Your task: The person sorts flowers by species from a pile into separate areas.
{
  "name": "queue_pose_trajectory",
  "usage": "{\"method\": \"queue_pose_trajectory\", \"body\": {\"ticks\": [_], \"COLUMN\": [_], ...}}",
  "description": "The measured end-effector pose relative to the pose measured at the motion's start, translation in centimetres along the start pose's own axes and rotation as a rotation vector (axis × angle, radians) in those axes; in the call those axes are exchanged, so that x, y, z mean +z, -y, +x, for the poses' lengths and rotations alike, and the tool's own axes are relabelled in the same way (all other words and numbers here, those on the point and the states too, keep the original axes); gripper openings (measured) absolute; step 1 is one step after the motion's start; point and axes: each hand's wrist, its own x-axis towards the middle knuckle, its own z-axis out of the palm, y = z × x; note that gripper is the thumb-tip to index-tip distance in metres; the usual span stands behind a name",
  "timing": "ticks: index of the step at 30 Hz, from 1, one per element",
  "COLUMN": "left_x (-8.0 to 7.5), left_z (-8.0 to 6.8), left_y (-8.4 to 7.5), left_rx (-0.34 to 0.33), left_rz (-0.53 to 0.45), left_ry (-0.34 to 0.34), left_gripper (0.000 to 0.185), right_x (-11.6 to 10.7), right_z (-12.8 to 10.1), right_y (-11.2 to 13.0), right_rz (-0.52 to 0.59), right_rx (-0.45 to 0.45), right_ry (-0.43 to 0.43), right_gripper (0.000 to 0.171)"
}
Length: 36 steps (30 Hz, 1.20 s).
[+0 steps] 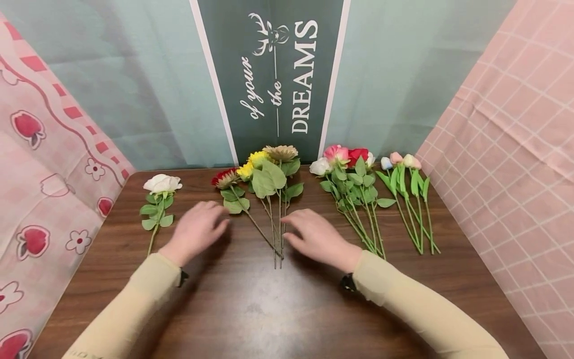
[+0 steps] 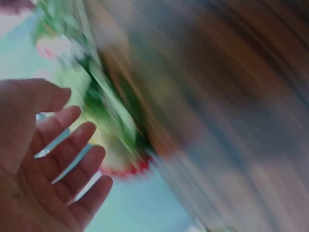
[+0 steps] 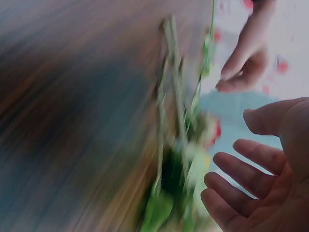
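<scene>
My left hand [image 1: 197,232] hovers over the table with loosely bent fingers, between a white rose [image 1: 162,184] and a dark red flower [image 1: 224,178]. Nothing is in its palm in the left wrist view. On the other side of the middle bunch is my right hand [image 1: 316,237], its fingertips close to the thin stems [image 1: 280,234]; whether they touch, I cannot tell. The right wrist view shows its fingers [image 3: 241,169] spread and holding nothing. The bunch has yellow flowers [image 1: 257,159], a beige flower [image 1: 281,153] and green leaves [image 1: 269,179]. Both wrist views are blurred.
Right of the middle lies a bunch of roses with a pink rose [image 1: 336,153] and a red rose [image 1: 358,156]. Pale tulips [image 1: 408,160] lie farther right. A green cloth [image 1: 134,89] hangs behind the brown table [image 1: 251,319], with pink cloths [image 1: 506,124] at both sides.
</scene>
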Motion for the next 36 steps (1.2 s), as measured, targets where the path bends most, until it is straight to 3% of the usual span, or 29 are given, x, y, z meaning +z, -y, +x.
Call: {"method": "queue_pose_trajectory", "body": {"ticks": [6, 8, 12, 16, 22, 28, 36], "left_x": [-2.3, -3.0, -4.4, -5.9, -6.6, -5.5, -5.2], "left_z": [-4.0, -4.9, -5.5, -4.9, -4.1, -4.4, -4.4], "left_y": [7.3, 9.2, 11.7, 12.8, 13.8, 14.2, 13.6], "left_rx": [-0.274, -0.365, -0.503, -0.568, -0.579, -0.626, -0.639], "left_rz": [0.013, -0.004, -0.078, -0.135, -0.162, -0.338, -0.496], "left_ry": [-0.008, 0.051, 0.238, 0.371, 0.443, 0.465, 0.379], "left_gripper": [0.018, 0.021, 0.035, 0.045, 0.047, 0.036, 0.02], "right_x": [3.2, 4.4, 6.0, 6.5, 6.7, 7.5, 7.5], "right_z": [3.3, 4.5, 7.3, 9.6, 11.1, 10.7, 10.0], "right_y": [5.0, 6.4, 9.2, 11.4, 13.2, 13.0, 11.4], "right_rz": [-0.078, -0.12, -0.176, -0.189, -0.203, -0.193, -0.153], "right_rx": [-0.158, -0.184, -0.192, -0.173, -0.157, -0.14, -0.135], "right_ry": [0.142, 0.193, 0.266, 0.292, 0.312, 0.329, 0.305], "right_gripper": [0.046, 0.051, 0.057, 0.055, 0.052, 0.05, 0.049]}}
